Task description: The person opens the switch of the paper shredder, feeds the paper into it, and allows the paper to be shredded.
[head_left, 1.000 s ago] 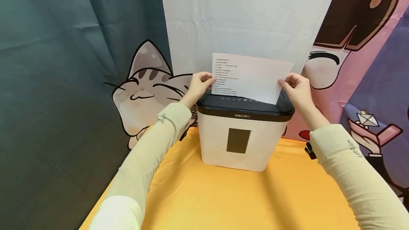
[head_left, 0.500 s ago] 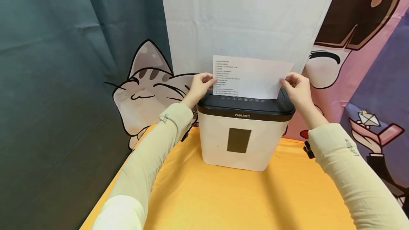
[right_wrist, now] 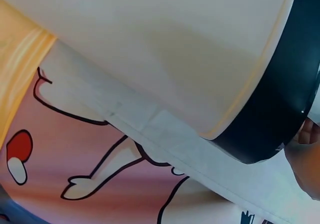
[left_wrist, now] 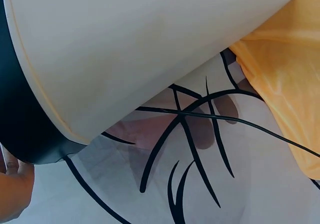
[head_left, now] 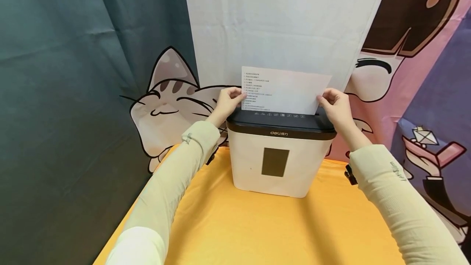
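A white sheet of paper (head_left: 285,89) with lines of small print stands upright over the paper shredder (head_left: 246,158), which has a white body and black lid. Its lower edge meets the lid's top along the slot; how far it reaches in cannot be seen. My left hand (head_left: 228,101) pinches the sheet's left edge between thumb and fingers. At the right edge, my right hand (head_left: 335,105) pinches it the same way. The wrist views show mostly the shredder's side, with part of the left hand (left_wrist: 16,191) and right hand (right_wrist: 304,166) beside the lid.
The shredder stands on a yellow tablecloth (head_left: 257,224), near the back edge. Behind it hangs a printed cloth (head_left: 294,15) with cartoon figures. A dark green curtain (head_left: 66,93) hangs at the left.
Both hands have come down a little with the paper, and its lower edge has levelled along the lid. In the last half second, paper and hands shifted slightly left.
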The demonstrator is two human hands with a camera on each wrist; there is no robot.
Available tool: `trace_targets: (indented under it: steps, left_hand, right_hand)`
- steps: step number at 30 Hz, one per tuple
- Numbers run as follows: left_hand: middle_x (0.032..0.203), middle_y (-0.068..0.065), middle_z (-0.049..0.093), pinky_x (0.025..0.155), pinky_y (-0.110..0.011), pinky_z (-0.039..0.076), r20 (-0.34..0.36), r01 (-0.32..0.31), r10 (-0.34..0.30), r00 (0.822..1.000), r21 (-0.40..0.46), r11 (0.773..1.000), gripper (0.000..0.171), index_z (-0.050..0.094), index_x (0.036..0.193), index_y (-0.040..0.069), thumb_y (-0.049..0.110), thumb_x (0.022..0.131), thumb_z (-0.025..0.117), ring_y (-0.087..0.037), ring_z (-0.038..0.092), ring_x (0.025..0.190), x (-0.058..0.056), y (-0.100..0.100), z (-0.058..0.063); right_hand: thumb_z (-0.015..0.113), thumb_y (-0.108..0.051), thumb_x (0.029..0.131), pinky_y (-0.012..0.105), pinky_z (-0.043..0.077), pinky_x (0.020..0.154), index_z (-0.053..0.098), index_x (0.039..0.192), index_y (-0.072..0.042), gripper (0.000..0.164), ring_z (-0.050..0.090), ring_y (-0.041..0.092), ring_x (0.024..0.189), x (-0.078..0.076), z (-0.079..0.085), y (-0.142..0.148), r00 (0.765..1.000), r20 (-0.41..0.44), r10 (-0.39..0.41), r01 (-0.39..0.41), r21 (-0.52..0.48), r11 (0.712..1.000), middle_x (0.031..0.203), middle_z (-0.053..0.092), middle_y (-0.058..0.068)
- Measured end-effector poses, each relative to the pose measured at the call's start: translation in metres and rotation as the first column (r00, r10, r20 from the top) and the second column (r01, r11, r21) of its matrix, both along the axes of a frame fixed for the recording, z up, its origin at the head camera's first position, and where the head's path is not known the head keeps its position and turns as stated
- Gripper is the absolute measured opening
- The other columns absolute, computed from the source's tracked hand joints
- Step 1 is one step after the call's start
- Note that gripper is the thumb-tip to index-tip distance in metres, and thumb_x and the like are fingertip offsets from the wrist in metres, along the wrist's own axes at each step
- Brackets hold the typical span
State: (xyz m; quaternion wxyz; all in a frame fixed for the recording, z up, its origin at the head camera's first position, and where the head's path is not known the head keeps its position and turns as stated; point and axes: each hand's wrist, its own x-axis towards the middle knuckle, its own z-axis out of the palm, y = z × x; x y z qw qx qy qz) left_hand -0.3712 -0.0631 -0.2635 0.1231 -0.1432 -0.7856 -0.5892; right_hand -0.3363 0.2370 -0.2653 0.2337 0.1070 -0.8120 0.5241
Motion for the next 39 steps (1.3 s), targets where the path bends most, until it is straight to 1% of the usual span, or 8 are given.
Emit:
trace_targets:
  steps: [5,9,12,15,18,23,33,39]
  left_hand:
    - [0.106,-0.026,0.066,0.063,-0.016,0.044,-0.025,-0.014,0.014,1.0,0.008,1.0,0.029,0.062,0.117,-0.004,0.008,0.09,0.061,-0.007,0.056,0.076,-0.001,-0.001,0.0]
    - [0.094,-0.024,0.067,0.061,-0.013,0.042,-0.097,-0.056,0.058,0.994,0.023,0.998,0.023,0.066,0.105,-0.008,0.009,0.09,0.062,-0.005,0.053,0.067,-0.003,0.001,0.001]
    - [0.086,-0.021,0.066,0.06,-0.013,0.041,-0.123,-0.081,0.084,0.989,0.029,0.996,0.02,0.067,0.098,-0.01,0.008,0.09,0.063,-0.003,0.05,0.062,-0.004,0.002,0.002]
    - [0.085,-0.021,0.067,0.059,-0.013,0.04,-0.121,-0.094,0.095,0.988,0.018,0.995,0.019,0.068,0.096,-0.01,0.008,0.089,0.063,-0.001,0.049,0.061,-0.004,0.002,0.001]
    - [0.09,-0.024,0.068,0.06,-0.013,0.04,-0.109,-0.107,0.106,0.988,-0.005,0.994,0.02,0.068,0.098,-0.009,0.009,0.09,0.063,0.0,0.05,0.063,-0.003,0.002,-0.001]
    - [0.095,-0.025,0.068,0.062,-0.013,0.04,-0.083,-0.113,0.111,0.99,-0.017,0.993,0.02,0.068,0.1,-0.008,0.009,0.09,0.063,-0.002,0.051,0.068,-0.001,0.001,-0.006]
    - [0.093,-0.023,0.068,0.062,-0.013,0.039,-0.08,-0.112,0.107,0.991,-0.065,0.992,0.018,0.069,0.098,-0.006,0.009,0.089,0.063,-0.003,0.05,0.067,-0.002,-0.001,-0.012]
    - [0.092,-0.021,0.068,0.063,-0.013,0.04,-0.065,-0.122,0.117,0.991,-0.08,0.989,0.017,0.069,0.096,-0.006,0.009,0.088,0.065,-0.005,0.051,0.069,-0.001,0.0,-0.011]
  right_hand:
    - [0.055,-0.008,0.094,0.008,0.041,0.062,0.055,0.097,0.01,0.018,0.047,-0.002,0.066,0.002,-0.001,-0.001,0.999,0.032,-0.016,0.015,0.026,1.0,0.066,0.05,-0.02]
    - [0.055,-0.009,0.094,0.008,0.042,0.063,0.055,0.098,0.011,0.02,0.048,-0.001,0.065,0.003,-0.001,0.0,0.997,0.076,-0.024,0.021,0.051,0.998,0.067,0.05,-0.02]
    - [0.055,-0.011,0.094,0.007,0.044,0.064,0.055,0.098,0.01,0.021,0.05,-0.003,0.065,0.003,-0.001,0.001,0.994,0.108,-0.012,0.006,0.051,0.999,0.069,0.051,-0.02]
    - [0.056,-0.01,0.094,0.005,0.045,0.066,0.056,0.103,0.011,0.023,0.053,-0.007,0.066,0.004,-0.002,0.001,0.994,0.111,-0.004,-0.001,0.039,0.999,0.072,0.051,-0.021]
    - [0.056,-0.009,0.093,0.004,0.045,0.067,0.055,0.109,0.013,0.027,0.053,-0.008,0.068,0.005,-0.002,0.0,0.997,0.071,-0.016,0.015,0.01,1.0,0.074,0.052,-0.023]
    - [0.058,-0.011,0.093,0.003,0.044,0.068,0.057,0.108,0.011,0.027,0.052,-0.007,0.071,0.004,-0.003,-0.002,0.999,0.031,-0.038,0.038,-0.007,0.999,0.075,0.052,-0.023]
    - [0.058,-0.017,0.093,0.006,0.038,0.064,0.061,0.101,0.008,0.027,0.044,0.0,0.072,0.006,-0.006,-0.001,0.992,0.076,-0.105,0.096,0.106,0.99,0.071,0.047,-0.02]
    - [0.06,-0.014,0.092,0.008,0.036,0.064,0.06,0.096,0.008,0.022,0.041,0.002,0.071,0.005,-0.008,-0.001,0.992,0.063,-0.108,0.099,0.134,0.986,0.068,0.045,-0.021]
